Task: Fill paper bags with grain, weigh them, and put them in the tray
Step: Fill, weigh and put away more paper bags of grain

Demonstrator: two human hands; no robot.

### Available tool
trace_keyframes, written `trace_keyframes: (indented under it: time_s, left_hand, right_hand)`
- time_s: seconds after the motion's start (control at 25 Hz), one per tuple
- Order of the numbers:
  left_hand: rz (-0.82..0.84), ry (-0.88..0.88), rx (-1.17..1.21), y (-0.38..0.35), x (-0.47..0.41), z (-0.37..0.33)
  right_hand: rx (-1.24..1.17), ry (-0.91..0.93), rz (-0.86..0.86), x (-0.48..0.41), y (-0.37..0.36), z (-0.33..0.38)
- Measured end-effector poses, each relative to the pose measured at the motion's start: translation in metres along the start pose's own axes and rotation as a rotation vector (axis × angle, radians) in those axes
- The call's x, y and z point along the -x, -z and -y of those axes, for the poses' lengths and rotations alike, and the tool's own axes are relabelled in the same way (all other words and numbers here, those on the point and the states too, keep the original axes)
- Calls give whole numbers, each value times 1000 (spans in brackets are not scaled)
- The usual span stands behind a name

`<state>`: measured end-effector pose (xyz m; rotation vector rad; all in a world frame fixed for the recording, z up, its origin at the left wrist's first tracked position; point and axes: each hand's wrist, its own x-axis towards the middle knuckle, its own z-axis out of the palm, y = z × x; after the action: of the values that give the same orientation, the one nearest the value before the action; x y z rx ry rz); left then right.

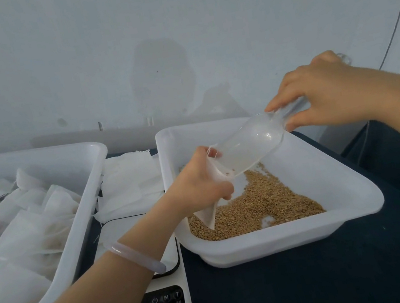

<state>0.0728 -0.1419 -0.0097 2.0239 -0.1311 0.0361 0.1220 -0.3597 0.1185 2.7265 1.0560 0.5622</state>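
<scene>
My left hand (198,181) grips a small white paper bag (211,212) over the right-hand white tray (332,178), which holds brown grain (264,204). My right hand (322,95) holds the handle of a clear plastic scoop (251,147), tilted with its mouth down into the bag's open top. A few grains show at the scoop's lip. The bag's bottom tip hangs just above the grain. A white digital scale (164,302) sits between the two trays, partly under my left forearm.
A large white tray (88,192) on the left holds several filled white bags. A stack of flat empty bags (129,182) lies behind the scale. The table has a dark cloth (323,281). A pale wall stands close behind.
</scene>
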Motion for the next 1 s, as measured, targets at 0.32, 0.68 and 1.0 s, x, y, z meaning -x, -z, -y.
trace_keyframes:
  time_s: [0.32,0.68,1.0]
  left_hand:
    - [-98,-44,104,3,3,0]
    - [-333,-75,261,5,6,2]
    - [-289,-60,260,7,7,4]
  right_hand:
    - [-252,-250,269,32,-53,-33]
    - [-154,-21,121,6,-122,36]
    - [-658,-178,362,16,-124,26]
